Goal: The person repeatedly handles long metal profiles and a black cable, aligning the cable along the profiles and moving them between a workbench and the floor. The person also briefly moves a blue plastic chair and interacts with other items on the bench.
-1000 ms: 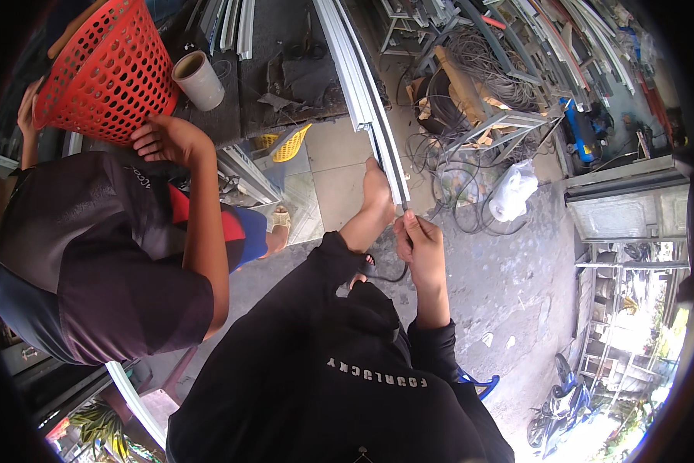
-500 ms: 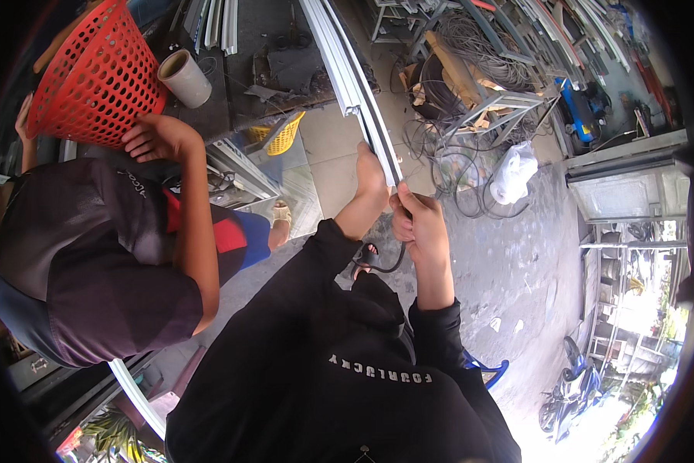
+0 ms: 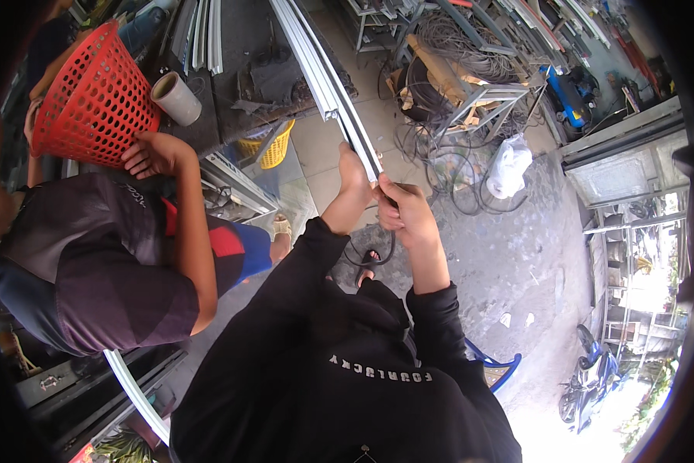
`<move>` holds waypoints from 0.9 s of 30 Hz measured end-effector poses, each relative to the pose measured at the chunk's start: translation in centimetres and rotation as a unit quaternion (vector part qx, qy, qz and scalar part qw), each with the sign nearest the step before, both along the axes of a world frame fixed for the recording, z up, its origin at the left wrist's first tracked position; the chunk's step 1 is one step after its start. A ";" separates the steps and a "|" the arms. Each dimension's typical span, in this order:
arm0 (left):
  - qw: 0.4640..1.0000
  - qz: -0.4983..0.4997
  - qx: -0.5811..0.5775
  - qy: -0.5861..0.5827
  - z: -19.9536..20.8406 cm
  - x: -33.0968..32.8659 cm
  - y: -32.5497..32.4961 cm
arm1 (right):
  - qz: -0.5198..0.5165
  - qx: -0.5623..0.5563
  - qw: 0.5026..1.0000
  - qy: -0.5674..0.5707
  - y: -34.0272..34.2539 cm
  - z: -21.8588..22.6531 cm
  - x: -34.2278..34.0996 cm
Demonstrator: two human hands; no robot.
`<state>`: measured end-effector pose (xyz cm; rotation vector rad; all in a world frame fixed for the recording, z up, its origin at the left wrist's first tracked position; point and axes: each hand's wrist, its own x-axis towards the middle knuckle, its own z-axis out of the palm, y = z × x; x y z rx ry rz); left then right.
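Observation:
Long white metal profiles (image 3: 310,69) reach from the dark workbench toward me, their near ends at my hands. My left hand (image 3: 352,181) is wrapped round the near end of one from its left side, with part of the fingers hidden beneath. At that same end my right hand (image 3: 407,212) is closed on a thin black rubber strip (image 3: 392,248). The strip hangs from the right hand in a loop below both hands. A dark line runs along the profile's right side up to the right thumb.
At the left a co-worker (image 3: 115,262) has a hand by a red perforated basket (image 3: 92,100). A cardboard tube (image 3: 176,99) stands on the bench, with a yellow basket (image 3: 276,147) lower down. Coiled cable (image 3: 470,46) and a white plastic bag (image 3: 509,166) are at the right.
The profile end and both my hands sit slightly farther left in the picture, and the background has shifted too. Both hands keep their hold.

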<state>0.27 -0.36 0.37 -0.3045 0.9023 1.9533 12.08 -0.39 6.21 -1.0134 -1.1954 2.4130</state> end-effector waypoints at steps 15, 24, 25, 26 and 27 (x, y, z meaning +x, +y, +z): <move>1.000 -0.025 0.012 -0.007 -1.0 -0.4 0.3 | -0.016 -0.028 0.999 -0.039 -1.7 1.2 1.9; 1.000 0.012 0.011 -0.015 -1.4 0.0 0.6 | -0.015 -0.023 1.000 -0.009 -0.5 0.8 0.6; 1.000 0.015 0.006 -0.012 -1.4 0.1 0.6 | -0.019 -0.010 1.000 -0.016 -0.5 0.9 0.6; 1.000 0.019 0.001 -0.010 -1.3 0.1 0.6 | -0.019 -0.004 1.000 -0.013 -0.5 0.9 0.5; 1.000 0.017 0.001 -0.012 -1.2 0.1 0.5 | -0.023 0.011 0.999 -0.028 -0.5 0.8 0.4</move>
